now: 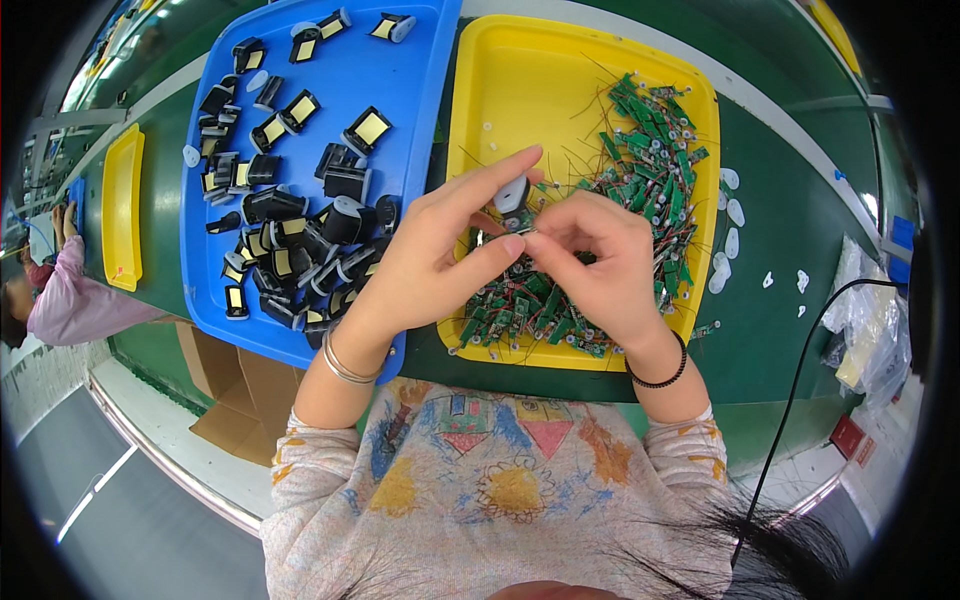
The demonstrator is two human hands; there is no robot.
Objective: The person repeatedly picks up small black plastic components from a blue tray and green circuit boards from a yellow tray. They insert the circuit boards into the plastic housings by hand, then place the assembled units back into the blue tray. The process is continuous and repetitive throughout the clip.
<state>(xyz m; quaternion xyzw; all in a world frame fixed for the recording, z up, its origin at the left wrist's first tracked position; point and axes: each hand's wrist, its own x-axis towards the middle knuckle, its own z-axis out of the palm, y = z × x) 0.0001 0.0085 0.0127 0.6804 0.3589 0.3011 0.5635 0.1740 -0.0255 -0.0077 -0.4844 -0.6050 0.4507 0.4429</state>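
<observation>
Over the yellow tray [495,70], both my hands meet. My left hand [440,250] grips a small black plastic housing with a grey rounded end [512,194] between thumb and fingers; its index finger stretches up past the part. Thumb and fingertips of my right hand [600,250] are pinched together at the near side of that housing. What they pinch is too small and covered to make out. Beneath and around the hands lies a heap of green circuit boards [640,170] with thin wires.
To the left, a blue tray [400,60] holds many black housings [345,220] with pale yellow pads. Small white pieces [735,212] and a clear plastic bag [850,330] lie at right. A second yellow tray [122,210] and another person's pink sleeve [85,290] are far left. A black cable [800,385] hangs at right.
</observation>
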